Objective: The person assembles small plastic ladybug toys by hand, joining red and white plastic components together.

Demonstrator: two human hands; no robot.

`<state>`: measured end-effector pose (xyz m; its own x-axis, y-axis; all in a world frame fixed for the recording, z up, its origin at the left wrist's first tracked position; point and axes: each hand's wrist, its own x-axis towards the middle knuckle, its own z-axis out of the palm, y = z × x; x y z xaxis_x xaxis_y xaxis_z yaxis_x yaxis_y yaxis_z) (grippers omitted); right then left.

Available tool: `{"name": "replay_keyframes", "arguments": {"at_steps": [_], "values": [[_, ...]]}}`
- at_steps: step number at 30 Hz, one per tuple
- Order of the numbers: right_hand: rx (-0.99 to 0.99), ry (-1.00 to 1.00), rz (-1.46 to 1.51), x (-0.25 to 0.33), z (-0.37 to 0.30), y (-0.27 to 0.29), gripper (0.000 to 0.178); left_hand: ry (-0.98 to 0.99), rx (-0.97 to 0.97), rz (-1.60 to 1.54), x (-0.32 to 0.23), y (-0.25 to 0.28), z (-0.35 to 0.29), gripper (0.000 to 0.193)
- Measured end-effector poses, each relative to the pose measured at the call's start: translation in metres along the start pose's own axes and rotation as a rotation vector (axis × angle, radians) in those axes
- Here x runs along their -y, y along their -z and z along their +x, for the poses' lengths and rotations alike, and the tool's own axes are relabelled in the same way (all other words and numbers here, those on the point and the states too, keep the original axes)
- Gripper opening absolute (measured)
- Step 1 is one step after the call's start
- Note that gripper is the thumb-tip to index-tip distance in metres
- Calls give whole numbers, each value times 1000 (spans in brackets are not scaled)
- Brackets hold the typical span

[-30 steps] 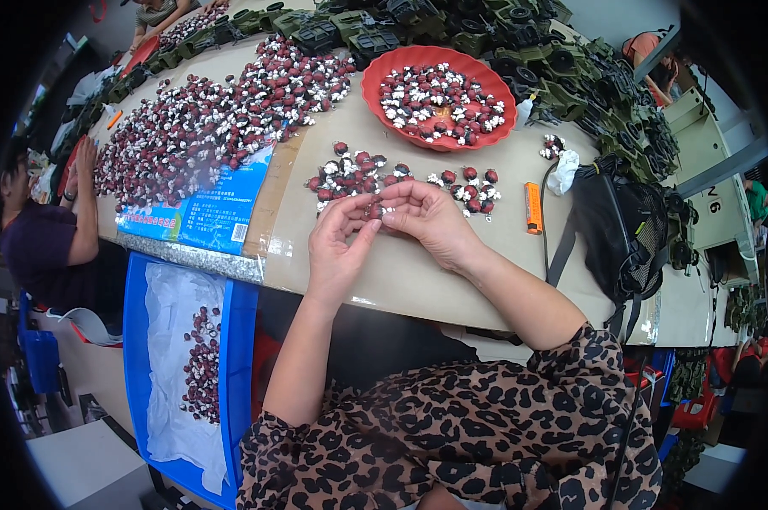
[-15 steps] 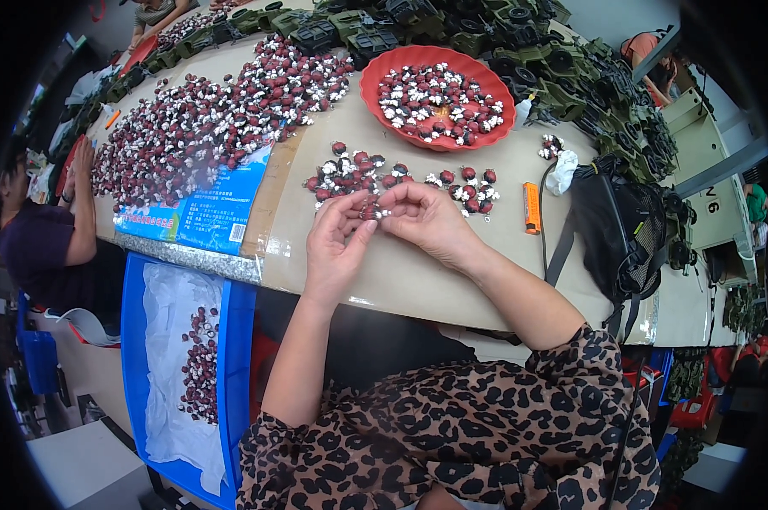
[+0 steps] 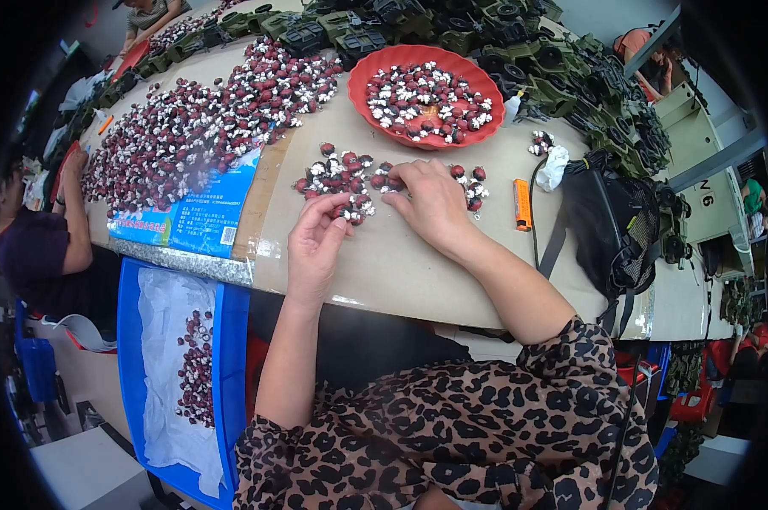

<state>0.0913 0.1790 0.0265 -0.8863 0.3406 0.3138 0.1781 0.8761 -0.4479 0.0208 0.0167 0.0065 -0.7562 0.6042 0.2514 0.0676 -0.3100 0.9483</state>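
Observation:
My left hand point(image 3: 314, 246) is just above the tabletop with thumb and fingertips pinched together at a small dark-red and white figure point(image 3: 350, 212). The fingers partly cover this figure. To its right, my right hand point(image 3: 437, 208) reaches over the loose group of figures point(image 3: 333, 174), thumb and forefinger bent around another dark-red one point(image 3: 381, 179). The palm hides part of the group, and several figures point(image 3: 471, 183) show on its right side. These pieces have round dark-red tops, black parts and white knobby parts.
Behind the group stands a red scalloped bowl point(image 3: 486, 127) of figures. A large heap point(image 3: 171, 136) covers blue packaging point(image 3: 201, 223) at left. Green toy vehicles point(image 3: 588, 102) line the back. At right lie an orange tube point(image 3: 521, 204) and a black bag point(image 3: 609, 225). A blue bin point(image 3: 231, 357) is lower left.
My hands, which met at one small figure, have separated. The right hand has moved onto the loose group, while the left stays near the front with its fingers pinched. The view has shifted slightly.

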Motion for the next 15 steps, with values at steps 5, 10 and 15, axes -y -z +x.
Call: {"name": "replay_keyframes", "arguments": {"at_steps": [5, 10, 15], "values": [[-46, -8, 210, 1, -2, 6, 26, 82, 21, -392, 2, 9, 2, 20], [157, -181, 967, 13, -8, -4, 33, 118, 108, -575, 5, 22, -2, 16], [313, -279, 1310, 22, -15, -6, 34, 74, 13, -78, 2, -3, -2, 30]]}}
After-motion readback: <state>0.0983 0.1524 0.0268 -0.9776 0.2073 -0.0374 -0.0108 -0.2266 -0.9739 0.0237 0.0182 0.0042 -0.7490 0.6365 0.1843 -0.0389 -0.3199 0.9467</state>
